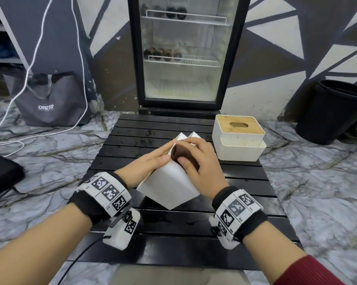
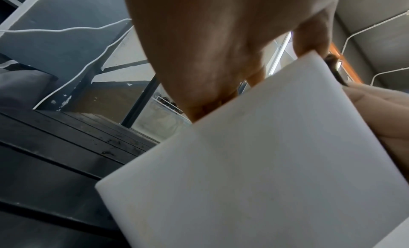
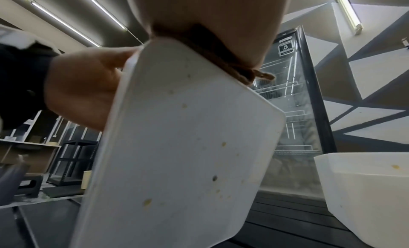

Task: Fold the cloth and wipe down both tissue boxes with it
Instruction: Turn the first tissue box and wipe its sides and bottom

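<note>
Your left hand lies flat, fingers straight, on the tilted tissue box. Your right hand grips the brown cloth against it.

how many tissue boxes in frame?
2. One tissue box is tilted between both hands mid-table; the other tissue box, with a wooden lid, sits at the table's far right.

"ONE STOP" on the grey bag; "5" on the fridge label.
</note>
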Demonstrator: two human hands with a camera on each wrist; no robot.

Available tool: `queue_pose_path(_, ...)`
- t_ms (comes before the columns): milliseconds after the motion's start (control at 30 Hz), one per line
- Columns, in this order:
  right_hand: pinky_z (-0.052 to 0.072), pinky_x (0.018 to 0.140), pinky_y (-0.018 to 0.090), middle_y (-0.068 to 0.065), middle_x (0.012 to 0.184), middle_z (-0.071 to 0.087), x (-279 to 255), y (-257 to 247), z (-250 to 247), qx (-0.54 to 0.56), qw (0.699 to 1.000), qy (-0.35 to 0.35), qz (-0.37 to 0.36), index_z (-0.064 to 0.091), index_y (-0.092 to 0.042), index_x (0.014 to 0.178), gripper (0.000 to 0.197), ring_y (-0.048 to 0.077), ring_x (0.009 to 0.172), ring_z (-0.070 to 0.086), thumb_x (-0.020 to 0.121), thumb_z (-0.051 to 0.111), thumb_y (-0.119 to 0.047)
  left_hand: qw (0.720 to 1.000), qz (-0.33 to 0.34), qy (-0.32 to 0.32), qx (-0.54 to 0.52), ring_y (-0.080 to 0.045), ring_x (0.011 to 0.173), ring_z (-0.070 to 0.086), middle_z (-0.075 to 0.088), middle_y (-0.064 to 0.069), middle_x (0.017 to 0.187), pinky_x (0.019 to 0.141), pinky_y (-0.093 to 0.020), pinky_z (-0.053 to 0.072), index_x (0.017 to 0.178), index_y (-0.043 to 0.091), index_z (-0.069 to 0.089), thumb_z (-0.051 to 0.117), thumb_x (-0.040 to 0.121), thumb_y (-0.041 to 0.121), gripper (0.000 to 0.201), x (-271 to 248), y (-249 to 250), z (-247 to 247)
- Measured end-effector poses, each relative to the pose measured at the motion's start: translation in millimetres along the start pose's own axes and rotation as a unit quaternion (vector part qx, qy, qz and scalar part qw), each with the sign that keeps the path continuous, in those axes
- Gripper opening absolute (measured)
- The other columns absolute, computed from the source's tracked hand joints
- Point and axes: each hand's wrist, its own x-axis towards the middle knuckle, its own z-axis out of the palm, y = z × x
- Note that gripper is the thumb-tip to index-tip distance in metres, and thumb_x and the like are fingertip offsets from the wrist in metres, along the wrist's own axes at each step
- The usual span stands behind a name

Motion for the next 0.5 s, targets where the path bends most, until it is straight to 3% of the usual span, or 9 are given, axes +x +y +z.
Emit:
queue_pose_path(200, 0.037, 0.096, 0.047, 0.001, 0.120, 0.052, 18.0, 15.3, 1.2, 0.003, 0.999, 0.024, 0.041, 0.057, -0.021, 0.121, 0.038, 0.024, 0.112, 0.045, 0.084, 0.050, -0.026, 1.000, 0.007, -0.023, -0.004, -0.001, 0.132, 0.039, 0.038, 0.016, 0.147, 0.105, -0.018, 0.035, 0.144, 0.036, 0.025, 0.043, 0.088, 0.031, 0.059, 1.7, 3.6, 2.7)
queue_pose_path(267, 0.036, 0.098, 0.048, 0.002, 0.121, 0.052, 22.8, 21.1, 0.3, 0.001, 0.998, 0.028, 0.056, 0.056, -0.022, 0.123, 0.040, 0.024, 0.114, 0.044, 0.084, 0.049, -0.028, 0.999, 0.011, -0.032, -0.004, 0.004, 0.127, 0.042, 0.041, 0.016, 0.145, 0.098, -0.011, 0.037, 0.141, 0.040, 0.026, 0.043, 0.087, 0.031, 0.057, 1.9, 4.9, 4.3)
queue_pose_path(333, 0.035, 0.098, 0.046, 0.003, 0.120, 0.052, 26.4, 27.2, -0.6, -0.007, 0.997, 0.034, 0.065, 0.056, -0.021, 0.124, 0.040, 0.024, 0.114, 0.043, 0.085, 0.048, -0.029, 0.999, 0.013, -0.037, -0.004, 0.012, 0.113, 0.050, 0.041, 0.024, 0.134, 0.087, -0.005, 0.039, 0.137, 0.042, 0.029, 0.044, 0.088, 0.030, 0.052, 2.3, 6.3, 5.4)
queue_pose_path(400, 0.035, 0.098, 0.041, 0.004, 0.120, 0.052, 29.9, 34.0, -1.2, -0.015, 0.996, 0.041, 0.072, 0.055, -0.020, 0.124, 0.036, 0.024, 0.113, 0.043, 0.088, 0.050, -0.026, 0.999, 0.009, -0.042, 0.004, 0.013, 0.106, 0.053, 0.040, 0.033, 0.126, 0.084, -0.003, 0.038, 0.139, 0.041, 0.027, 0.046, 0.094, 0.029, 0.050, 3.6, 6.7, 5.3)
queue_pose_path(500, 0.031, 0.099, 0.032, 0.005, 0.121, 0.051, 33.1, 43.8, -2.5, -0.022, 0.994, 0.055, 0.095, 0.055, -0.019, 0.125, 0.034, 0.023, 0.113, 0.042, 0.091, 0.053, -0.022, 0.999, 0.003, -0.046, 0.010, 0.006, 0.115, 0.051, 0.056, 0.019, 0.128, 0.088, -0.008, 0.040, 0.145, 0.039, 0.024, 0.044, 0.091, 0.031, 0.058, 4.1, 3.6, 3.0)
